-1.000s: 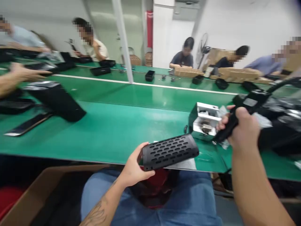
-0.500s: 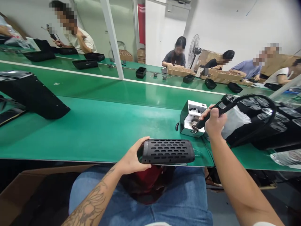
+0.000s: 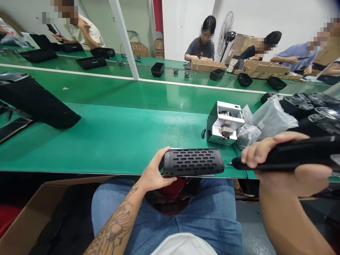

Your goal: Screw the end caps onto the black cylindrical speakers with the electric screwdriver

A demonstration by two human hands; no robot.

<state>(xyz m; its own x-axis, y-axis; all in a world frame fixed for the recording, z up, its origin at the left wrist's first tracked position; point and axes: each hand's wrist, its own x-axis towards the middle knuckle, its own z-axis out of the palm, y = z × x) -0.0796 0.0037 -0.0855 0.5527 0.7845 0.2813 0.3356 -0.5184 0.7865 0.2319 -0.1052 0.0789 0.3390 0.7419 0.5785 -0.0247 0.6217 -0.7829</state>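
At the table's front edge lies a black slotted speaker housing, its long side toward me. My left hand is closed around its left end, thumb below and fingers above. My right hand grips a black electric screwdriver, held level with its tip pointing left at the housing's right end. Whether the tip touches the housing I cannot tell. Thin clear plastic or wire shows near the tip. Behind the housing stands a silver and black screw feeder. A small black piece lies beside the feeder.
Clear plastic bags and several black speaker bodies crowd the right side. A large black cabinet leans at the left. Beyond the green table, a belt carries black shells, with several people seated behind it.
My right hand has brought the screwdriver from the screw feeder down and right, to the housing's right end. My left hand keeps hold of the housing. The view has shifted slightly.
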